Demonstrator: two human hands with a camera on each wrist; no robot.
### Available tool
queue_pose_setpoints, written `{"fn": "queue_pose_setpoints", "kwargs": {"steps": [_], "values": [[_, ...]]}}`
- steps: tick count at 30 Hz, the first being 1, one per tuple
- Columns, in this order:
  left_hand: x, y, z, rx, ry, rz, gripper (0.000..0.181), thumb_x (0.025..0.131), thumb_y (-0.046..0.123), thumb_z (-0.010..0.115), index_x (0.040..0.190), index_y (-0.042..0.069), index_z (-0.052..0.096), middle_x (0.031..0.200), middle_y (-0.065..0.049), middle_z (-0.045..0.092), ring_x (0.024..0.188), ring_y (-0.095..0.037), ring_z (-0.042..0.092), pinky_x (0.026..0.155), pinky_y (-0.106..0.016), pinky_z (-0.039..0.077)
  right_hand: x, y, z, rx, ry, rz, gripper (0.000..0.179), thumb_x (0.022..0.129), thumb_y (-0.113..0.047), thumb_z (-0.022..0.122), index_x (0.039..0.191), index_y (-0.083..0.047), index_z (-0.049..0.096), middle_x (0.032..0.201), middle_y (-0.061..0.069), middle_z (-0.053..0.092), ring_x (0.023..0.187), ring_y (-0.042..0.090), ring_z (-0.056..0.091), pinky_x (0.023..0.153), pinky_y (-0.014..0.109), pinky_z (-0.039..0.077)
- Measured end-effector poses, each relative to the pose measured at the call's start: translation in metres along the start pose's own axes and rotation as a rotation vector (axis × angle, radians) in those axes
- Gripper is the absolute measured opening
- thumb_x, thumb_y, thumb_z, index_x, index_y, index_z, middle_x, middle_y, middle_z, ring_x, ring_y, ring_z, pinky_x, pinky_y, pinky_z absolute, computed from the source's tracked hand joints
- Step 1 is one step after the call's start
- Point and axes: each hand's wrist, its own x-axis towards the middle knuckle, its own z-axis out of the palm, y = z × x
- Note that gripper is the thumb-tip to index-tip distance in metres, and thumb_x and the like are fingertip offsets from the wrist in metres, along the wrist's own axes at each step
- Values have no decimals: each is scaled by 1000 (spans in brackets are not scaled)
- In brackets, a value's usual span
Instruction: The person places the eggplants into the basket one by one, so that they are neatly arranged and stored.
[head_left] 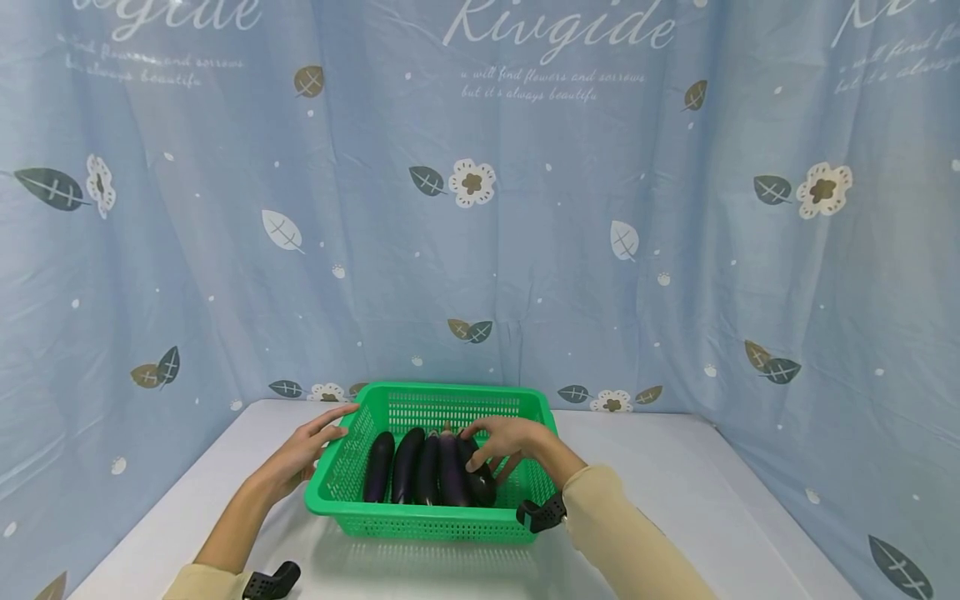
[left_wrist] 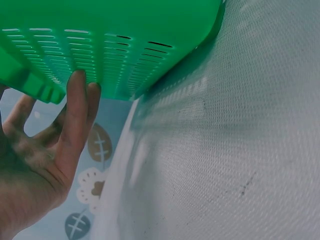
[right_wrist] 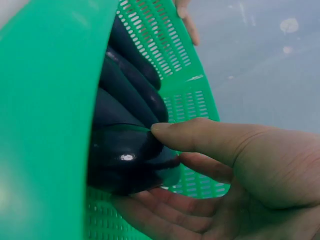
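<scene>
Several dark purple eggplants (head_left: 427, 471) lie side by side in a green plastic basket (head_left: 435, 512) with slotted walls. My right hand (head_left: 508, 440) reaches into the basket's right part and grips the rightmost eggplant (head_left: 482, 486). In the right wrist view, the thumb lies on top of that eggplant (right_wrist: 127, 157) and the other fingers curl under its side. My left hand (head_left: 303, 450) is at the basket's left rim. From the left wrist, the fingers (left_wrist: 77, 102) look fairly straight beside the slotted wall (left_wrist: 110, 55), touching it or nearly so.
The basket stands on a white-covered table (head_left: 637, 492). Behind and to both sides hangs a blue curtain (head_left: 525, 250) printed with leaves and flowers. A black device (head_left: 542, 512) is strapped to the right wrist, and another (head_left: 272, 581) to the left.
</scene>
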Motion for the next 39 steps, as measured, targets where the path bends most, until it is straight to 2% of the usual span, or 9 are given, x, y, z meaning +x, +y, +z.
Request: {"fn": "queue_pose_setpoints", "kwargs": {"steps": [8,20,23,27,28,30,32,35,39], "values": [[2,-1,0,12,13,-5,56,99,44,53,152,34,35,164,-12,18,130,-34,45,45,-25,32,0,0,-1,20,-13,4,60,86,-11,75,140,-11,50,142,22,45,99,36,66,74,48,58],[1,-1,0,19,7,-4,56,100,44,52,152,34,35,166,-13,10,121,-28,48,45,-26,31,-5,1,-5,33,-44,21,61,86,-15,76,141,-11,50,132,17,53,100,33,65,77,48,58],[2,0,0,16,1,-8,56,100,43,53,152,35,35,165,-13,11,88,-14,52,44,-25,30,-7,3,-7,38,-50,28,61,86,-17,76,141,-12,51,133,16,53,103,34,65,77,49,58],[2,0,0,2,-9,-14,57,99,43,53,152,35,35,165,-15,11,56,-11,24,43,-24,29,-7,6,-8,32,-59,31,61,86,-19,77,141,-12,51,133,16,55,104,35,65,79,49,57],[2,0,0,0,-10,-14,57,99,43,53,152,35,34,165,-15,11,56,-12,20,43,-23,29,-7,6,-8,30,-63,33,61,86,-19,77,141,-12,51,133,16,56,104,35,65,79,50,57],[2,0,-1,4,-4,-12,57,99,44,54,152,34,34,165,-15,11,63,-9,35,43,-24,30,-7,8,-9,32,-67,34,61,86,-20,77,141,-12,51,131,15,57,103,34,66,79,50,57],[1,1,-1,8,2,-15,57,99,44,54,152,35,35,165,-14,11,81,-15,50,44,-24,31,-8,8,-9,40,-72,35,61,86,-20,76,141,-12,51,128,15,59,103,34,66,80,50,57],[1,1,-1,14,11,-14,57,99,44,54,152,35,35,165,-14,11,109,-23,53,44,-25,32,-9,9,-10,54,-80,30,60,87,-20,76,141,-11,51,124,13,60,104,33,66,80,50,57],[0,1,-1,8,7,-25,57,99,44,54,152,35,35,165,-14,11,77,-13,45,44,-25,31,-10,10,-10,53,-92,20,60,88,-22,75,141,-10,50,124,12,60,104,33,66,79,49,57]]}}
